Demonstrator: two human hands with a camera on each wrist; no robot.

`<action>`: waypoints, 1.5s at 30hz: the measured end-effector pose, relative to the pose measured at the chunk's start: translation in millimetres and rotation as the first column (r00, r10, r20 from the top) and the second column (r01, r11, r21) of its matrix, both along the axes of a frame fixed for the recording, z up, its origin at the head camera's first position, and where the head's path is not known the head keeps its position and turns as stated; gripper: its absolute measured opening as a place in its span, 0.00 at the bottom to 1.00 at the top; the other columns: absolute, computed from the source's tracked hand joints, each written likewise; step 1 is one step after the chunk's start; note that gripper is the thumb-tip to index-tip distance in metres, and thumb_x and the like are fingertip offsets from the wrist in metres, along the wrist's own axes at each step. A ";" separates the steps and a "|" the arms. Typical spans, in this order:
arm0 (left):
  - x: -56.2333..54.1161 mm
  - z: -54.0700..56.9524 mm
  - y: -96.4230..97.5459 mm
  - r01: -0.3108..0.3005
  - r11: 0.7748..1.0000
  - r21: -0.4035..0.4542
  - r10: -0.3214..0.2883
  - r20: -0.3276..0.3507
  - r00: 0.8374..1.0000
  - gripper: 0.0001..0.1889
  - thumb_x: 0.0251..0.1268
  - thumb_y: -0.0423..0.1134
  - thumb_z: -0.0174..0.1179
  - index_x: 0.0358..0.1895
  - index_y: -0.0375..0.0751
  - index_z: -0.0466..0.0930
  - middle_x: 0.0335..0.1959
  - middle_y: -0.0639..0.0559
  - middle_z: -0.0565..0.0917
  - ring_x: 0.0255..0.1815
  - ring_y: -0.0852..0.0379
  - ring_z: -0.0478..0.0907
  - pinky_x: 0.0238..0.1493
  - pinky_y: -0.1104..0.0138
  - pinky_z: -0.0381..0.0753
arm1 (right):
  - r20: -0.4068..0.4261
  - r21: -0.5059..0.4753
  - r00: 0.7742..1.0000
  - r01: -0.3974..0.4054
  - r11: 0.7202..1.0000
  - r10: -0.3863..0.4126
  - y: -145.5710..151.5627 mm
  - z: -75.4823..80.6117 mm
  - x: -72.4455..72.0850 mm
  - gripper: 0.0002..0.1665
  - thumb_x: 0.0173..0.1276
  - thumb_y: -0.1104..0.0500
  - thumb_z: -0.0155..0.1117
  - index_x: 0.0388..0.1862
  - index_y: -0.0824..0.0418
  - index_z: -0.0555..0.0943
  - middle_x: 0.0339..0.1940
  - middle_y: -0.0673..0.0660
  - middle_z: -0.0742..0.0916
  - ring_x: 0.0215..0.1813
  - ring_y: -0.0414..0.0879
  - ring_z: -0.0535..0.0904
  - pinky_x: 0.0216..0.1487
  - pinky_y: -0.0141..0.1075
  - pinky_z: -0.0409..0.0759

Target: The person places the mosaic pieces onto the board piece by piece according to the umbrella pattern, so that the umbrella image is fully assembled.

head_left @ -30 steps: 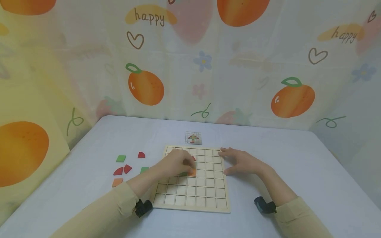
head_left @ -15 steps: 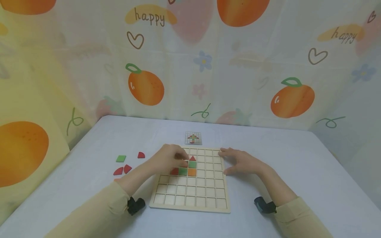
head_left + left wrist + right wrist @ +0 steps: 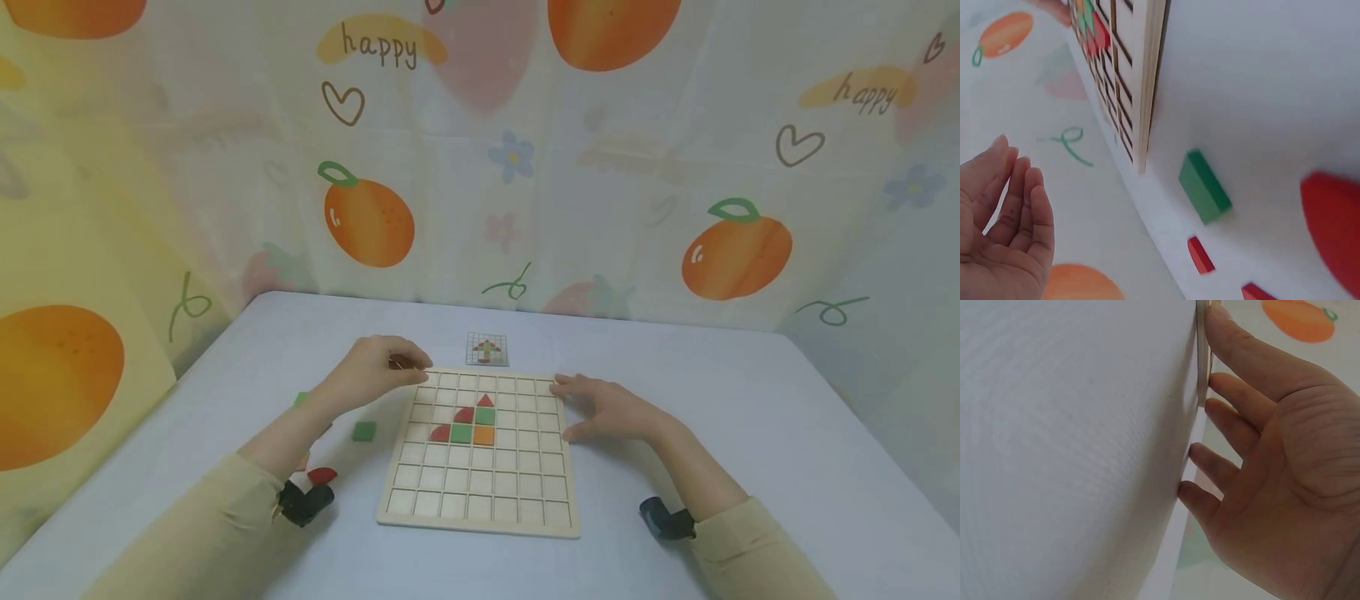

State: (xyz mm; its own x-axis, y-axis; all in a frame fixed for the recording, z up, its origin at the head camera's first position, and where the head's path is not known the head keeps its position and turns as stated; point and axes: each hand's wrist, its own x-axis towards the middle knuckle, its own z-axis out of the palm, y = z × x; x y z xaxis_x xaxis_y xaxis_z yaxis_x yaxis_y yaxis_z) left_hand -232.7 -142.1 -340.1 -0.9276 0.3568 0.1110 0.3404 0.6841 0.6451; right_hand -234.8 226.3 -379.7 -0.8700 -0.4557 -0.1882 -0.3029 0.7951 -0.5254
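A wooden grid board (image 3: 525, 483) lies on the white table. On it sit a red triangle (image 3: 486, 401), an upper red quarter-circle tile (image 3: 464, 414), a lower red quarter-circle tile (image 3: 440, 433), two green squares (image 3: 461, 434) and an orange square (image 3: 483, 435). My left hand (image 3: 378, 367) hovers by the board's far left corner; in the left wrist view its fingers (image 3: 1025, 206) are loosely bent with nothing between them. At the board's right side my right hand (image 3: 615, 408) rests, relaxed fingertips against the edge, as the right wrist view also shows.
Left of the board lies a green square tile (image 3: 364, 431). A red tile (image 3: 322, 476) and another green tile (image 3: 300, 399) show around my left forearm, which partly covers the loose pieces there. Behind the board lies a small pattern card (image 3: 487, 349).
My left hand has let go of the upper red quarter-circle tile, now uncovered in its cell, and moved left off the board's middle. The right hand has stayed at the board's edge.
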 end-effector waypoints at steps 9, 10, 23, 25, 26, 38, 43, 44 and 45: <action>-3.8 1.5 -47.2 -0.097 0.995 -0.025 0.097 0.017 0.995 0.12 0.66 0.42 0.63 0.50 0.45 0.85 0.45 0.48 0.88 0.48 0.51 0.83 0.47 0.64 0.81 | -0.006 0.000 1.000 -0.007 1.000 0.007 0.1 -0.5 0.2 0.46 0.57 0.46 0.75 0.73 0.55 0.69 0.79 0.55 0.66 0.82 0.63 0.52 0.78 0.62 0.52; -3.5 0.8 -52.5 -0.106 0.994 -0.032 0.106 0.015 0.994 0.13 0.66 0.43 0.63 0.50 0.44 0.85 0.45 0.47 0.88 0.48 0.50 0.83 0.48 0.62 0.82 | -0.007 0.001 1.000 -0.007 1.000 0.007 0.2 -0.7 0.1 0.46 0.56 0.46 0.75 0.73 0.54 0.69 0.79 0.55 0.66 0.82 0.62 0.52 0.78 0.62 0.52; -5.7 -13.1 -110.8 -0.198 0.978 -0.067 0.203 0.078 0.976 0.20 0.65 0.45 0.64 0.56 0.39 0.81 0.53 0.40 0.85 0.51 0.47 0.82 0.47 0.66 0.80 | -0.005 0.008 1.000 -0.008 1.000 0.008 -0.3 -1.3 -1.2 0.46 0.56 0.45 0.75 0.73 0.53 0.69 0.79 0.54 0.67 0.82 0.62 0.53 0.78 0.62 0.53; -6.2 -15.3 -116.4 -0.205 0.976 -0.079 0.212 0.097 0.972 0.21 0.65 0.46 0.64 0.57 0.39 0.81 0.54 0.38 0.85 0.52 0.46 0.82 0.49 0.63 0.81 | -0.002 0.005 1.000 -0.006 1.000 0.006 -0.2 -1.4 -1.2 0.46 0.56 0.45 0.75 0.73 0.53 0.69 0.79 0.54 0.66 0.82 0.62 0.53 0.78 0.62 0.53; -6.5 -16.5 -118.8 -0.207 0.974 -0.088 0.216 0.106 0.971 0.21 0.64 0.46 0.64 0.57 0.39 0.81 0.55 0.39 0.85 0.53 0.45 0.81 0.50 0.61 0.81 | -0.003 0.005 1.000 -0.007 1.000 0.007 -0.2 -1.5 -1.3 0.46 0.56 0.45 0.75 0.73 0.53 0.69 0.79 0.54 0.66 0.82 0.62 0.53 0.78 0.62 0.53; -1.3 -23.6 -111.9 -0.078 0.994 -0.072 0.093 0.247 0.965 0.18 0.61 0.46 0.67 0.51 0.43 0.84 0.44 0.49 0.87 0.39 0.56 0.80 0.40 0.66 0.82 | -0.007 0.016 1.000 -0.001 1.000 0.002 -0.7 -1.6 -1.9 0.47 0.56 0.44 0.75 0.73 0.53 0.69 0.79 0.54 0.66 0.82 0.62 0.53 0.78 0.62 0.52; 3.1 -23.8 -100.6 -0.011 0.997 -0.078 0.034 0.300 0.953 0.16 0.59 0.44 0.68 0.50 0.46 0.85 0.44 0.51 0.87 0.36 0.57 0.80 0.38 0.66 0.81 | -0.005 0.017 1.000 -0.003 1.000 0.003 -0.6 -1.7 -2.0 0.46 0.56 0.44 0.75 0.73 0.53 0.69 0.79 0.54 0.66 0.82 0.62 0.52 0.78 0.62 0.52; 3.8 -23.6 -97.7 -0.005 0.996 -0.089 0.032 0.305 0.952 0.15 0.58 0.43 0.68 0.49 0.47 0.86 0.44 0.51 0.87 0.36 0.57 0.80 0.38 0.66 0.81 | -0.005 0.017 1.000 -0.002 1.000 0.002 -0.5 -1.7 -2.0 0.46 0.56 0.44 0.74 0.73 0.53 0.69 0.79 0.54 0.66 0.82 0.62 0.52 0.78 0.62 0.52; 4.1 -23.3 -95.0 0.002 0.995 -0.095 0.028 0.309 0.951 0.15 0.58 0.43 0.68 0.49 0.47 0.86 0.45 0.51 0.87 0.36 0.56 0.79 0.38 0.66 0.81 | -0.005 0.017 1.000 -0.002 1.000 0.002 -0.5 -1.7 -1.9 0.46 0.56 0.44 0.74 0.73 0.53 0.69 0.79 0.54 0.66 0.82 0.62 0.52 0.78 0.62 0.52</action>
State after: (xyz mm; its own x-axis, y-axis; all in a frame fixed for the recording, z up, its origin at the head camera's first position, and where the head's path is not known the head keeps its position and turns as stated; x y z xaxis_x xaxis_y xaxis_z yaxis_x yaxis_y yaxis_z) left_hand -228.6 -237.1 -363.4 -0.9156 0.3398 -0.2152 0.1251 0.7491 0.6505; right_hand -236.7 225.8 -381.4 -0.8698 -0.4545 -0.1921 -0.3071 0.8034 -0.5102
